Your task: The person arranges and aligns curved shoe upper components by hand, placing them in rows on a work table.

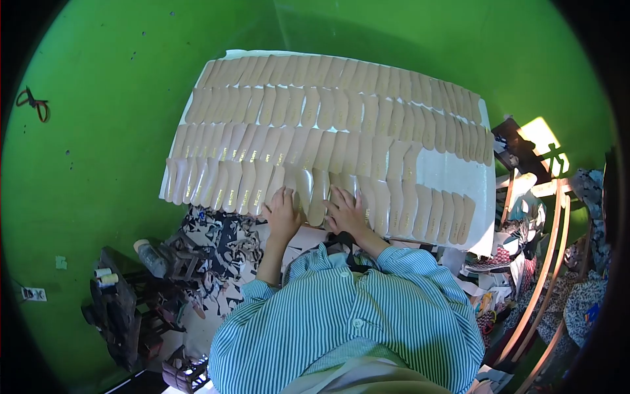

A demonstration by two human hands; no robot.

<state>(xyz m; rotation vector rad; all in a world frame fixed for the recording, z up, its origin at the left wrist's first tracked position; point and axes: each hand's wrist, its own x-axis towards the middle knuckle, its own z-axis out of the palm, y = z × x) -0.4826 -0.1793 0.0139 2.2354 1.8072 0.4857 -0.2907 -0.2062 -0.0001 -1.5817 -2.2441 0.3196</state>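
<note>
Rows of beige shoe insoles (246, 187), many with gold print near the heel, lie side by side on a white board (453, 176). At the near edge, my left hand (283, 213) rests on the front row with its fingers stretched over the insoles. To its right, my right hand (346, 211) lies on the same row, fingers apart and touching insoles. Between both hands lies one insole (317, 200), its rounded end towards me. Neither hand visibly grips anything, though parts of the fingertips are hard to make out.
Dark and pale scraps (226, 249) cover the floor at the left, beside a dark wooden stand with thread spools (107, 278). Curved wooden rails (548, 262) and heaped fabric (584, 302) are at the right. Scissors (34, 105) hang on the green wall.
</note>
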